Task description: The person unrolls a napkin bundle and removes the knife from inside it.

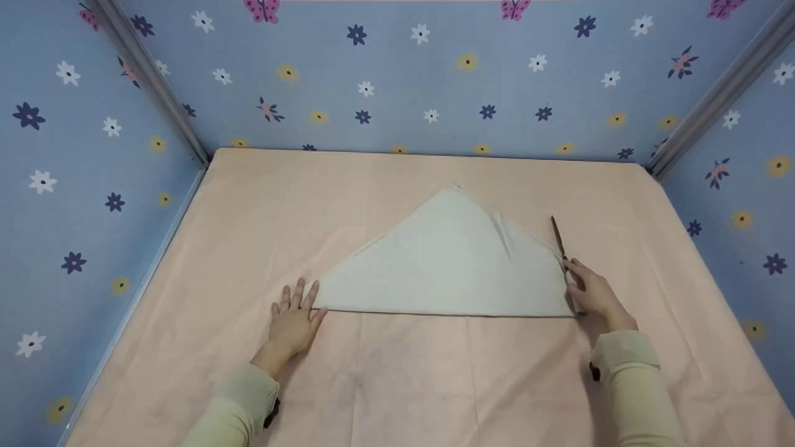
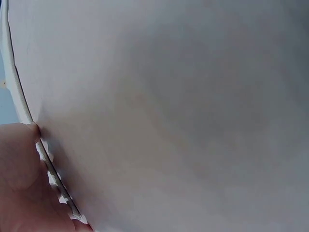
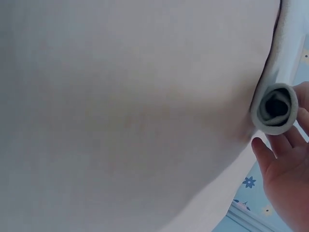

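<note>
Pale cloth (image 1: 428, 267) lay folded on the table (image 1: 397, 391), its peak short of the far edge. The left hand (image 1: 294, 321), spread, and right hand (image 1: 596, 296), unclenched, touched its ends, well inside the side edges.

From above, we are looking forward and down over the left hand (image 1: 293, 324) and right hand (image 1: 597, 294); nearer wrist views are sharing one each.

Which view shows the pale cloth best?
Head: it takes in nearly the whole triangular pale cloth between the left hand and the right hand. Left wrist shows just a narrow strip of its edge; right wrist shows its rolled, hollow end.
</note>
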A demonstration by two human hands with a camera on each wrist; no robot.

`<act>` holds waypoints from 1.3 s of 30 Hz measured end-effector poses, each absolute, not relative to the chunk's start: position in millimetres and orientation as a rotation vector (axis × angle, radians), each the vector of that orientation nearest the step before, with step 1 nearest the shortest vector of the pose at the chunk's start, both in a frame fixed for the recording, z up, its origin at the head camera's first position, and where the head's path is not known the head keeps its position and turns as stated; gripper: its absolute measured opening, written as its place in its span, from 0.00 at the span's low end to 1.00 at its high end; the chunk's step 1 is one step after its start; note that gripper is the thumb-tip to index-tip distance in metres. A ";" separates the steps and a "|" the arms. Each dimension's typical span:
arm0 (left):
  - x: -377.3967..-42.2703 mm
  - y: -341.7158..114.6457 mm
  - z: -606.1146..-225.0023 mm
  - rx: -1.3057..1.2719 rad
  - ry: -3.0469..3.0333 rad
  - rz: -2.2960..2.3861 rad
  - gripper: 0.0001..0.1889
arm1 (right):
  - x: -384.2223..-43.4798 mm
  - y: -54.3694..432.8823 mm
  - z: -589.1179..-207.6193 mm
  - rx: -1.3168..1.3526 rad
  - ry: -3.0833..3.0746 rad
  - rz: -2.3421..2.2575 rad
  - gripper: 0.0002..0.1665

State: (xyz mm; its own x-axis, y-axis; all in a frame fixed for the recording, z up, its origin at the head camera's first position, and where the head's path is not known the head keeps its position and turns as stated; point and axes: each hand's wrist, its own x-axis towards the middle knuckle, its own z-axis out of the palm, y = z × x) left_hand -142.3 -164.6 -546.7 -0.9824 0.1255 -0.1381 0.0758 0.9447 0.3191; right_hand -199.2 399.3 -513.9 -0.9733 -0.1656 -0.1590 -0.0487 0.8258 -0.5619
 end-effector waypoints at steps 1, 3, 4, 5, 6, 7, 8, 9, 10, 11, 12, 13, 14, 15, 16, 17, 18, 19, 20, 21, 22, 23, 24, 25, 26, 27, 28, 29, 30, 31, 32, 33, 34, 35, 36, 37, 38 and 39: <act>-142.1 -164.8 -546.4 0.157 2.944 0.483 0.32 | -198.9 399.9 -513.8 -0.179 2.812 -0.862 0.31; -142.3 -164.9 -546.9 0.154 2.947 0.476 0.32 | -198.6 400.6 -514.0 -0.176 2.819 -0.863 0.31; -142.4 -165.0 -547.1 0.153 2.949 0.475 0.32 | -198.5 400.9 -514.4 -0.172 2.820 -0.865 0.31; -142.5 -165.0 -547.4 0.154 2.953 0.471 0.32 | -198.2 401.0 -514.4 -0.162 2.817 -0.870 0.30; -142.6 -165.1 -547.8 0.155 2.956 0.467 0.32 | -198.1 401.1 -514.3 -0.147 2.808 -0.877 0.31; -142.7 -165.1 -548.1 0.156 2.958 0.464 0.32 | -197.9 401.0 -514.2 -0.138 2.805 -0.883 0.31; -142.7 -165.1 -548.3 0.156 2.961 0.462 0.32 | -197.8 401.2 -514.0 -0.127 2.799 -0.888 0.31; -142.6 -165.0 -548.4 0.158 2.964 0.459 0.32 | -197.9 401.4 -514.2 -0.115 2.796 -0.893 0.31; -142.6 -164.8 -548.7 0.159 2.966 0.457 0.32 | -197.9 401.7 -514.0 -0.109 2.793 -0.893 0.31; -142.8 -164.8 -549.2 0.161 2.967 0.454 0.32 | -197.5 402.0 -513.8 -0.100 2.791 -0.895 0.31; -143.0 -164.8 -549.6 0.161 2.967 0.451 0.32 | -197.3 402.6 -514.0 -0.094 2.791 -0.890 0.31; -143.1 -164.7 -550.0 0.161 2.965 0.450 0.32 | -197.0 403.1 -513.9 -0.085 2.795 -0.886 0.31; -143.2 -164.6 -550.2 0.161 2.965 0.448 0.32 | -196.9 404.1 -514.2 -0.077 2.795 -0.883 0.31; -143.2 -164.5 -550.4 0.158 2.961 0.445 0.32 | -196.6 405.0 -514.0 -0.065 2.795 -0.882 0.31; -143.5 -164.6 -550.9 0.156 2.959 0.441 0.32 | -196.1 405.9 -513.8 -0.053 2.794 -0.876 0.31; -143.7 -164.7 -551.1 0.152 2.957 0.439 0.32 | -195.5 407.1 -513.9 -0.041 2.795 -0.874 0.31; -143.8 -164.8 -551.3 0.150 2.953 0.432 0.32 | -195.1 408.1 -513.7 -0.033 2.797 -0.868 0.31; -143.9 -164.8 -551.4 0.146 2.950 0.429 0.32 | -194.6 409.0 -513.7 -0.024 2.801 -0.865 0.31; -144.0 -164.9 -551.5 0.144 2.951 0.421 0.32 | -194.2 410.0 -513.8 -0.020 2.806 -0.857 0.31; -144.1 -165.1 -551.6 0.142 2.949 0.416 0.32 | -193.5 410.7 -513.7 -0.019 2.811 -0.849 0.30; -144.2 -165.2 -551.6 0.142 2.949 0.415 0.32 | -193.1 411.5 -514.1 -0.025 2.819 -0.840 0.30; -144.0 -165.2 -551.2 0.142 2.949 0.417 0.32 | -192.7 412.2 -514.5 -0.035 2.828 -0.834 0.30; -143.8 -165.3 -551.0 0.143 2.950 0.420 0.32 | -192.2 412.5 -514.7 -0.042 2.835 -0.827 0.30; -143.8 -165.2 -550.2 0.144 2.949 0.427 0.32 | -191.6 412.9 -515.1 -0.045 2.840 -0.830 0.29; -143.7 -165.2 -549.5 0.145 2.947 0.432 0.32 | -191.1 413.1 -515.4 -0.049 2.842 -0.833 0.29; -143.5 -165.1 -548.9 0.146 2.945 0.440 0.32 | -190.7 413.2 -515.8 -0.053 2.842 -0.842 0.29; -143.2 -165.0 -548.2 0.149 2.944 0.451 0.32 | -190.3 413.2 -516.2 -0.055 2.844 -0.851 0.29; -143.0 -164.9 -547.5 0.152 2.944 0.458 0.32 | -190.0 413.2 -516.7 -0.055 2.846 -0.862 0.29; -142.7 -164.7 -546.9 0.154 2.944 0.464 0.32 | -189.6 412.8 -517.0 -0.055 2.846 -0.877 0.29; -142.5 -164.6 -546.6 0.155 2.942 0.467 0.32 | -189.5 412.7 -517.8 -0.052 2.845 -0.889 0.29; -142.4 -164.6 -546.5 0.156 2.945 0.469 0.32 | -189.6 412.2 -518.4 -0.052 2.845 -0.898 0.29; -142.4 -164.7 -546.3 0.157 2.947 0.472 0.32 | -189.7 411.9 -519.2 -0.049 2.845 -0.905 0.29; -142.1 -164.6 -546.4 0.157 2.948 0.472 0.32 | -189.8 411.5 -519.8 -0.045 2.847 -0.911 0.28; -142.1 -164.7 -546.7 0.156 2.949 0.471 0.32 | -189.8 410.9 -520.1 -0.040 2.846 -0.918 0.28; -142.2 -164.8 -547.0 0.154 2.947 0.471 0.32 | -189.9 410.4 -520.4 -0.037 2.846 -0.919 0.28; -142.3 -164.9 -547.3 0.152 2.947 0.471 0.32 | -190.1 410.3 -520.8 -0.038 2.845 -0.918 0.28; -142.3 -164.9 -547.6 0.150 2.946 0.472 0.32 | -190.1 410.0 -520.8 -0.042 2.846 -0.924 0.28; -142.3 -165.1 -547.7 0.149 2.945 0.471 0.32 | -190.2 409.9 -520.7 -0.046 2.848 -0.925 0.28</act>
State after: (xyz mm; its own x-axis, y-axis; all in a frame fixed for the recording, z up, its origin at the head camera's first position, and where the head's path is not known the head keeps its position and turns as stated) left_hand -142.3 -165.1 -547.7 -0.9830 0.1223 -0.1368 0.0735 0.9456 0.3169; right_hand -190.2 409.9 -520.7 -0.9887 -0.0741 -0.1300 0.0165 0.8097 -0.5867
